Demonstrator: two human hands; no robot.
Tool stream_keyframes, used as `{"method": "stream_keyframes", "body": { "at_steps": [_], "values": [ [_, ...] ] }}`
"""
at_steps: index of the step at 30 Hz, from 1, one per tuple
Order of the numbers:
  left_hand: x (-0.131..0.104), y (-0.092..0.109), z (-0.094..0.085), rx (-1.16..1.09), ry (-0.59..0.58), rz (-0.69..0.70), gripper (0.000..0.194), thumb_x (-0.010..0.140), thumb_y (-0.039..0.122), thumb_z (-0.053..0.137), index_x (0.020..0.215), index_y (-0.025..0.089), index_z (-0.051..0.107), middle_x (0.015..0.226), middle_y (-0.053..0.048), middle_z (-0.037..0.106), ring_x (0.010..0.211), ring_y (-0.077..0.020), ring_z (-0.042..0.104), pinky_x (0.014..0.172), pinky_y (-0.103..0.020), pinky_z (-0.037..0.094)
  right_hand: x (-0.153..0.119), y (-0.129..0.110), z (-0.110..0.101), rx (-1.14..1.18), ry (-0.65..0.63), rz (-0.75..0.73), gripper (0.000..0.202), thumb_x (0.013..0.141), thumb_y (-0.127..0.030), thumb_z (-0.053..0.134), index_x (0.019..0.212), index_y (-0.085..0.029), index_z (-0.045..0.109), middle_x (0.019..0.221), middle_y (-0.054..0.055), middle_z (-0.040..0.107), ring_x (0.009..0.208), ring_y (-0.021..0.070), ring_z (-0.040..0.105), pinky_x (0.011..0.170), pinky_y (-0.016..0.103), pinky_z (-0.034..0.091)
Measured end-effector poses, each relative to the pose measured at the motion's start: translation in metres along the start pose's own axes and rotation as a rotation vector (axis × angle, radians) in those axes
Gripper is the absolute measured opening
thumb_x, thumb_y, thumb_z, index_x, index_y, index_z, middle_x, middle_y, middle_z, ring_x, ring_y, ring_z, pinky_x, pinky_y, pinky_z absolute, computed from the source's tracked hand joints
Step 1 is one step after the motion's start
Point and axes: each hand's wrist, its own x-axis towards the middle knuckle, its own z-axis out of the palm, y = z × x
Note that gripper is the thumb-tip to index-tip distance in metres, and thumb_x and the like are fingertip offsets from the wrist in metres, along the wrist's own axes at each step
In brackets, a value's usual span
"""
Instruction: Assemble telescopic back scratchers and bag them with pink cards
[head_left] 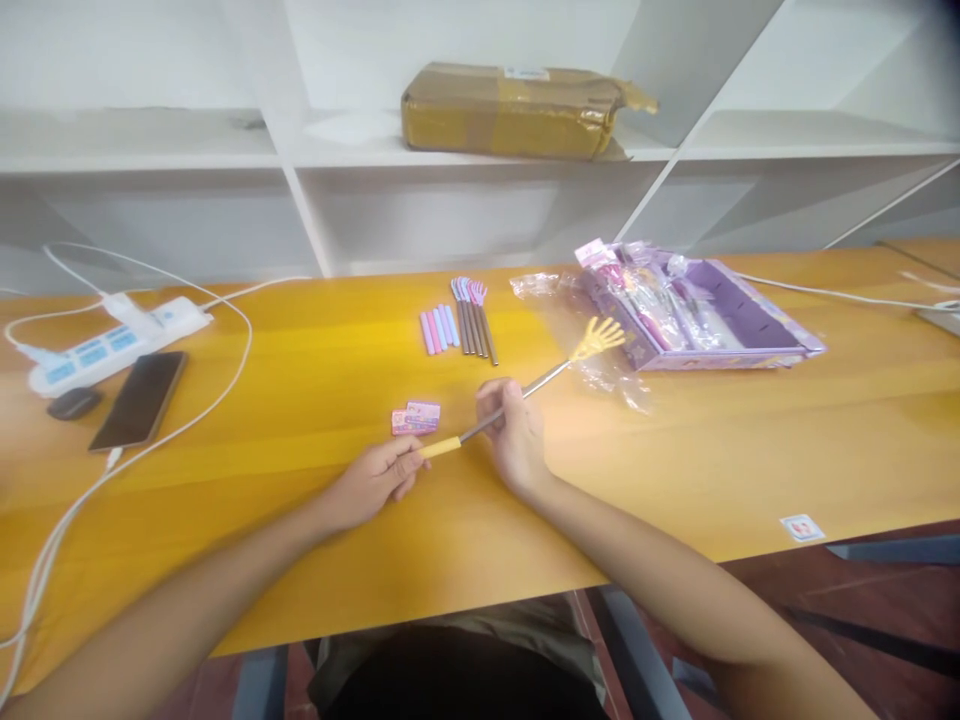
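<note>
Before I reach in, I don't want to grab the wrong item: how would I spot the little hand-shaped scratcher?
On the orange table, look left of the purple gift box. The telescopic scratcher spans both hands, left hand on its yellow grip, right hand on the rod. Unlike the pens, it ends in a yellow claw.

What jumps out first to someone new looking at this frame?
The yellow hand-shaped back scratcher at mid-table, its rod pinched by the right hand and its yellow grip held by the left hand. Behind it to the right lies the open purple stationery box; a taped brown parcel sits on the white shelf above.
</note>
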Motion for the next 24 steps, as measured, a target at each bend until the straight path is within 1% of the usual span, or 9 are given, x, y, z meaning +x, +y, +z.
{"method": "stream_keyframes", "body": {
  "at_steps": [3,6,8,12,16,18,21,24],
  "values": [
    [0.002,-0.0029,-0.0007,-0.073,0.017,-0.018,0.043,0.107,0.059,0.049,0.101,0.018,0.059,0.063,0.007,0.045,0.057,-0.0104,0.037,0.059,-0.025,0.028,0.0007,-0.0003,-0.0033,-0.073,-0.021,-0.031,0.061,0.101,-0.074,0.049,0.073,-0.02,0.058,0.064,-0.002,0.043,0.054,0.01,0.036,0.05,0.026,0.028],
    [0.0047,-0.0051,-0.0024,-0.144,0.027,-0.002,0.044,0.106,0.06,0.049,0.099,0.018,0.058,0.061,0.008,0.04,0.055,-0.0096,0.032,0.057,-0.025,0.025,0.0018,-0.0013,-0.0042,-0.142,-0.033,-0.042,0.065,0.102,-0.075,0.045,0.072,-0.02,0.061,0.062,-0.001,0.044,0.055,0.011,0.04,0.051,0.026,0.033],
    [0.0064,-0.006,-0.0039,-0.166,0.029,0.014,0.043,0.106,0.06,0.05,0.098,0.018,0.057,0.06,0.009,0.037,0.054,-0.0092,0.029,0.056,-0.025,0.023,0.0023,-0.0025,-0.0033,-0.15,-0.038,-0.024,0.066,0.1,-0.077,0.046,0.072,-0.02,0.063,0.062,0.0,0.046,0.057,0.0115,0.042,0.051,0.025,0.034],
    [0.0079,-0.007,-0.0065,-0.186,0.015,0.008,0.043,0.105,0.06,0.052,0.095,0.018,0.056,0.059,0.01,0.034,0.052,-0.0086,0.025,0.054,-0.026,0.018,0.0035,-0.0051,-0.0005,-0.112,-0.054,0.051,0.067,0.095,-0.081,0.051,0.073,-0.02,0.064,0.062,0.0,0.049,0.056,0.011,0.043,0.047,0.023,0.031],
    [0.0062,-0.007,-0.007,-0.189,0.002,-0.012,0.047,0.103,0.063,0.055,0.089,0.019,0.053,0.059,0.01,0.033,0.052,-0.0079,0.023,0.053,-0.025,0.016,0.0057,-0.0057,-0.0013,-0.121,-0.148,0.095,0.068,0.097,-0.08,0.048,0.071,-0.019,0.064,0.057,-0.001,0.048,0.049,0.0102,0.041,0.044,0.024,0.03],
    [0.005,-0.0067,-0.0066,-0.192,0.003,-0.022,0.049,0.101,0.065,0.057,0.087,0.019,0.052,0.058,0.01,0.034,0.051,-0.0075,0.023,0.052,-0.025,0.016,0.0067,-0.0054,-0.0035,-0.152,-0.2,0.08,0.069,0.099,-0.079,0.045,0.073,-0.019,0.066,0.057,0.0,0.05,0.05,0.0106,0.042,0.045,0.024,0.03],
    [0.0043,-0.007,-0.0061,-0.167,0.021,-0.028,0.05,0.101,0.066,0.056,0.088,0.018,0.054,0.059,0.01,0.034,0.051,-0.0076,0.024,0.052,-0.024,0.017,0.0071,-0.005,-0.007,-0.207,-0.242,0.022,0.07,0.102,-0.077,0.041,0.076,-0.019,0.069,0.061,0.001,0.053,0.053,0.0113,0.045,0.047,0.025,0.031],
    [0.0058,-0.0087,-0.007,-0.181,0.018,-0.023,0.049,0.101,0.066,0.057,0.09,0.018,0.056,0.057,0.01,0.033,0.051,-0.0075,0.022,0.052,-0.024,0.016,0.0066,-0.0045,-0.0085,-0.197,-0.281,-0.023,0.068,0.104,-0.073,0.04,0.078,-0.019,0.07,0.064,0.001,0.054,0.052,0.0107,0.045,0.048,0.026,0.031]
  ]
}}
